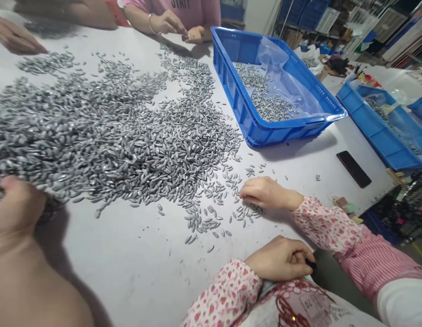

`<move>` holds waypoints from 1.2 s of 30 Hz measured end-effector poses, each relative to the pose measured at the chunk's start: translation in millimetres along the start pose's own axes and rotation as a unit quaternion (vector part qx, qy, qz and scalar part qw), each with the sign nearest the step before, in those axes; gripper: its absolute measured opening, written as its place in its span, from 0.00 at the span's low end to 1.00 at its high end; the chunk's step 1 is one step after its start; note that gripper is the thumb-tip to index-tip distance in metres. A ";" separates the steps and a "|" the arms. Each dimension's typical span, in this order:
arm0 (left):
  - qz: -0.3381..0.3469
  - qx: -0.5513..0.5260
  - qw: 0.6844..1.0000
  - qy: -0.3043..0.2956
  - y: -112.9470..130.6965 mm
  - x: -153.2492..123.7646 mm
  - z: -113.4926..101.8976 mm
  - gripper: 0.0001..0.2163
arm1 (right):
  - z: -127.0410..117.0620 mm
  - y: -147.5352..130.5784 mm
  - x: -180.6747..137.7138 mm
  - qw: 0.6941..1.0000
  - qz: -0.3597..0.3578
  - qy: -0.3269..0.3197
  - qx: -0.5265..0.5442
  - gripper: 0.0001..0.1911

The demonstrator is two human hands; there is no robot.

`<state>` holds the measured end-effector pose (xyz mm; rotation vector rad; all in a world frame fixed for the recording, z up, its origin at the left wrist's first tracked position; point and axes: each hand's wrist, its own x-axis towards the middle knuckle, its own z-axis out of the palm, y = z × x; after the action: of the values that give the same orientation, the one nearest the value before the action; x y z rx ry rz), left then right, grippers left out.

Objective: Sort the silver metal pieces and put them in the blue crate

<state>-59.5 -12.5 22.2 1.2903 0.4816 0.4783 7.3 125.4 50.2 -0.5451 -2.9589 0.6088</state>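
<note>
My right hand is large and close at the left edge, its forearm rising from the bottom left corner. It lies at the near edge of a broad heap of small, shiny grey pieces, pointed at both ends like seeds. The thumb shows on top, while the other fingers are hidden behind the hand. Some grey pieces show dark in the shadow right beside it, and I cannot tell whether they are held. My left hand is out of view.
At right, a co-worker's hand touches scattered pieces; their other hand rests near the table edge. Across, another person's hands handle something small. A blue crate holds more pieces. A phone and a second blue crate lie beyond.
</note>
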 end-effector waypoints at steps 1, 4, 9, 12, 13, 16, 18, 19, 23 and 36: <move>0.001 -0.002 1.000 0.001 -0.3 0.3 0.1 0.11 | 0.1 -0.5 5.1 1.000 0.005 0.015 0.008 0.08; -0.002 -0.013 1.000 -0.003 -1.4 0.9 0.6 0.12 | 8.5 -11.4 27.1 0.999 -0.024 0.035 0.010 0.08; -0.012 -0.021 1.000 0.013 -1.5 0.4 0.8 0.11 | 30.8 -34.3 53.4 0.992 -0.105 -0.006 -0.069 0.07; 0.001 -0.023 1.000 0.012 -1.6 0.2 0.7 0.11 | 34.3 -29.9 48.2 0.990 -0.095 -0.032 -0.096 0.11; 0.001 -0.024 1.000 0.010 -1.6 0.2 0.8 0.11 | 32.7 -25.1 43.7 0.991 -0.089 -0.036 -0.089 0.12; -0.004 -0.021 1.000 0.005 -1.8 0.3 1.0 0.11 | 20.4 -6.6 27.0 0.998 -0.052 -0.007 -0.018 0.10; -0.004 -0.019 1.000 0.002 -1.8 0.4 0.8 0.11 | 9.1 4.2 16.6 0.998 -0.017 0.043 0.050 0.08; -0.003 -0.016 1.000 0.002 -1.7 0.4 0.7 0.11 | 3.7 8.2 12.1 0.994 0.002 0.074 0.079 0.07; -0.004 -0.003 1.000 0.006 -0.3 -0.2 0.0 0.11 | -8.1 17.0 -1.3 0.978 0.071 0.167 0.103 0.05; -0.033 -0.006 0.999 0.003 4.9 -0.1 1.2 0.10 | -0.5 13.3 -47.1 0.998 0.029 -0.033 0.041 0.08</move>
<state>-59.2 -12.5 27.3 1.2581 0.5242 0.4281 55.8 120.3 45.4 -0.6172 -2.9718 0.7652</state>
